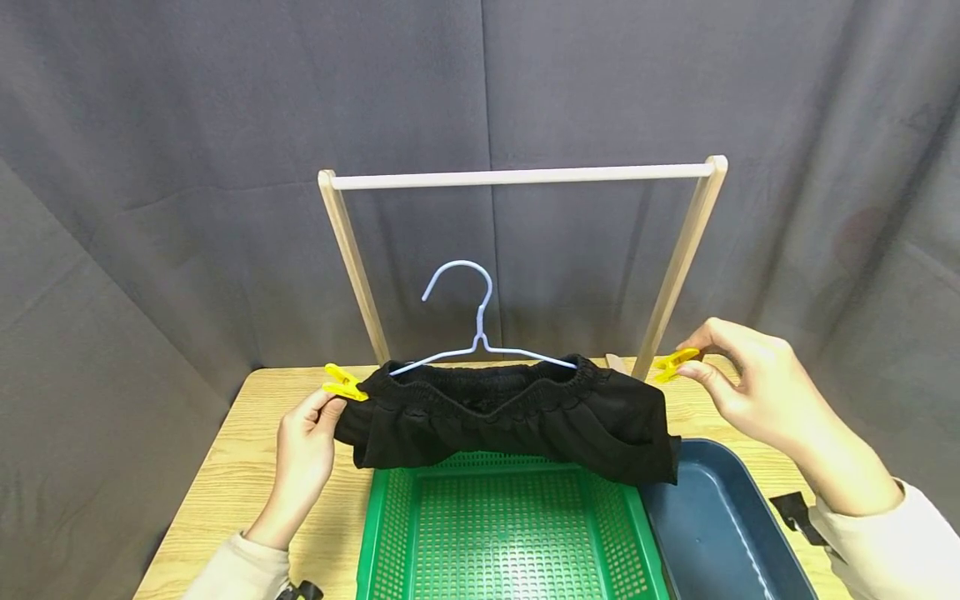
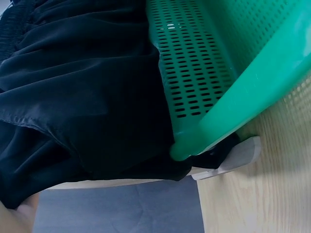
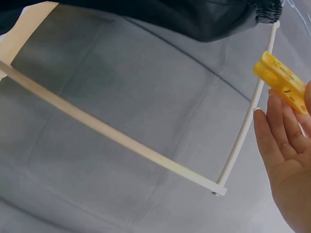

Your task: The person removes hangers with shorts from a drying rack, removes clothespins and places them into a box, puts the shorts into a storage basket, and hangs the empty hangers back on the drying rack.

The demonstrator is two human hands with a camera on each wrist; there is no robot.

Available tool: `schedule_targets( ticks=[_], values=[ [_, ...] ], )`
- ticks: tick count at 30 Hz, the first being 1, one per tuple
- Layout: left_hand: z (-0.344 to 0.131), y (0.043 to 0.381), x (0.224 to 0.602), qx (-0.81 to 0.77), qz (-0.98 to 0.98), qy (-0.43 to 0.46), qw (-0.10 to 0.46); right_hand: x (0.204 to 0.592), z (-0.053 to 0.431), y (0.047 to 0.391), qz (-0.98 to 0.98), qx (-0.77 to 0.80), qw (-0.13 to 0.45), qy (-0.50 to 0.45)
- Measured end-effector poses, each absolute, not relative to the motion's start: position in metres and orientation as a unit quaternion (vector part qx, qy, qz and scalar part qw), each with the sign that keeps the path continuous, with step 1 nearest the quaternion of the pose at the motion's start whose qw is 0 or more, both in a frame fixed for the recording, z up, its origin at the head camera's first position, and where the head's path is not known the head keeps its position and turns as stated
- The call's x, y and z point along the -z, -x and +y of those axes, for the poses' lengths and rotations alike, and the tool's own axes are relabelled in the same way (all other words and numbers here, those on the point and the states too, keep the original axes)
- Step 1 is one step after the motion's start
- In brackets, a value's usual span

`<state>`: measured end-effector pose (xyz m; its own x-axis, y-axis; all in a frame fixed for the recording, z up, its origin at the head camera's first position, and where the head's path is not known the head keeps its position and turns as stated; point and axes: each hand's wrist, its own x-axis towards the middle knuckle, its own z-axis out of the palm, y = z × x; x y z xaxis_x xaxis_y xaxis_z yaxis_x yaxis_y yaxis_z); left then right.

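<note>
A black elastic-waist garment hangs spread out, with a light purple hanger inside its gathered waistband. My left hand pinches the garment's left edge. A yellow clothespin sits at that edge, just above the fingertips. In the left wrist view, the garment's dark folds fill much of the picture and most of that hand is hidden. Off to the right, my right hand pinches another yellow clothespin between thumb and fingers, apart from the garment. The right wrist view shows this clothespin from its side.
Beneath the garment stands a green perforated basket. To its right is a dark blue tray. Behind them rises a rack with wooden posts and a white crossbar. Everything rests on a wood-grain table before a grey curtain.
</note>
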<state>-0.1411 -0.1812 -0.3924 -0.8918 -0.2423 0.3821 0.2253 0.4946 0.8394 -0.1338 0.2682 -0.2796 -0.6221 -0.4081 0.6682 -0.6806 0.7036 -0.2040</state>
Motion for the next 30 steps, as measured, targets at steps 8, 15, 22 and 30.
schedule_targets(
  ticks=[8, 15, 22, 30],
  values=[
    [-0.181, 0.140, 0.392, 0.501, -0.833, -0.004, 0.235, 0.286, 0.279, 0.132, -0.896, -0.200, 0.288, -0.274],
    [-0.181, 0.138, 0.392, 0.501, -0.830, -0.007, 0.245, 0.294, 0.288, 0.129, -0.922, -0.197, 0.248, -0.223],
    [-0.180, 0.137, 0.392, 0.498, -0.827, -0.011, 0.262, 0.306, 0.306, 0.131, -0.947, -0.194, 0.182, -0.181],
    [-0.178, 0.135, 0.390, 0.513, -0.817, -0.013, 0.261, 0.325, 0.328, 0.134, -0.959, -0.182, 0.121, -0.182]
  ],
)
